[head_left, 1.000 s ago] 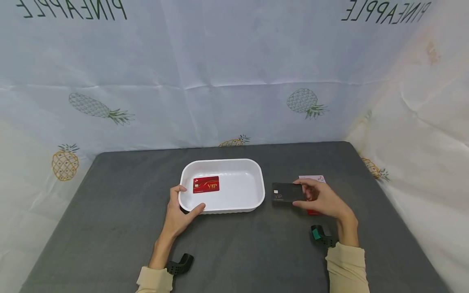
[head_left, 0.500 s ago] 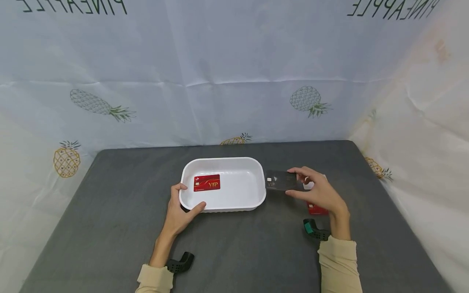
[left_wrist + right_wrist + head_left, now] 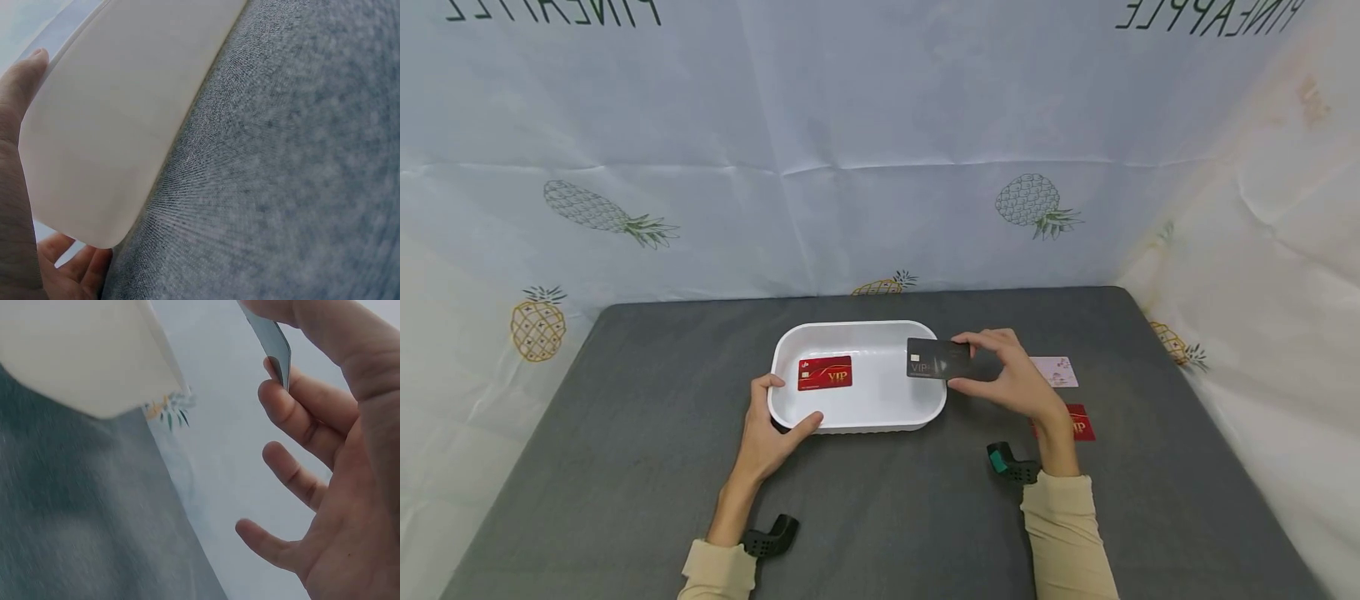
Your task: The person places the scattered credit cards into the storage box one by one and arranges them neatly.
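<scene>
My left hand holds a white plastic tray by its near left corner, thumb over the front rim and fingers at the left side. In the left wrist view the tray's outer wall fills the space beside the hand. A red VIP card lies face up inside, toward the left. Between thumb and fingers my right hand pinches a black VIP card by its right end. That card overlaps the tray's right rim in the head view. Edge-on, the black card shows in the right wrist view.
On the grey table, right of the tray, lie a pink patterned card and another red card, the latter partly hidden by my right wrist. White pineapple-print cloth hangs behind the table.
My right hand has carried the black card left and farther from me, from above the table to over the tray's right rim. The left hand stays on the tray.
</scene>
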Motion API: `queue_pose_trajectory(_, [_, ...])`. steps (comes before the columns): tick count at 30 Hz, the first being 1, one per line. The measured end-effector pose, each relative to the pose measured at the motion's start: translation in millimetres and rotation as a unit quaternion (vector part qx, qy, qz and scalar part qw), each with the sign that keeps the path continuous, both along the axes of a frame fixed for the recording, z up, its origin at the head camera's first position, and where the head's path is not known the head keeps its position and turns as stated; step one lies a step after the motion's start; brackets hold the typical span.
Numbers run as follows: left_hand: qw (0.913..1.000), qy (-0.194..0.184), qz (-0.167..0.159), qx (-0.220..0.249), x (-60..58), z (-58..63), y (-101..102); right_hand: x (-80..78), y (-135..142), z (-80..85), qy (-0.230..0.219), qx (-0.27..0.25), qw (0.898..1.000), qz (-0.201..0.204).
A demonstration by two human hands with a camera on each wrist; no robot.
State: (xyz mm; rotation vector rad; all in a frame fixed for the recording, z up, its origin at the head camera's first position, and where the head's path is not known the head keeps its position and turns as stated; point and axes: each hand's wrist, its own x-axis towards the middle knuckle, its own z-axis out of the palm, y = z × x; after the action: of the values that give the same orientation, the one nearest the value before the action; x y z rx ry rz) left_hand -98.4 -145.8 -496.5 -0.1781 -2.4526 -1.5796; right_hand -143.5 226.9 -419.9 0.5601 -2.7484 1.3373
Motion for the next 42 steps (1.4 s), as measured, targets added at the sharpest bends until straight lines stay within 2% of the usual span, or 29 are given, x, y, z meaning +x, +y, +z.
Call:
queue_pose_trajectory(8, [1.0000, -0.003, 0.001, 0.002, -0.4, 0.7, 1, -9.3, -24, -0.3, 0.009, -0.011, 1.000, 0.026])
queue_pose_trajectory(20, [0.9999, -0.012, -0.001, 0.003, 0.2, 0.8, -1, -20.2, -52, -4.2, 0.015, 0.008, 0.999, 0.049])
queue_pose_trajectory(27, [0.9999, -0.012, -0.001, -0.002, 0.1, 2.0, 0, -26.2, -66, -9.7, 0.027, 0.050, 0.997, 0.047])
queue_pose_trajectory(42, [0.9999, -0.011, 0.001, 0.001, -0.3, 2.1, 0, -32.0, -86, -14.4, -0.017, 0.139, 0.990, 0.023])
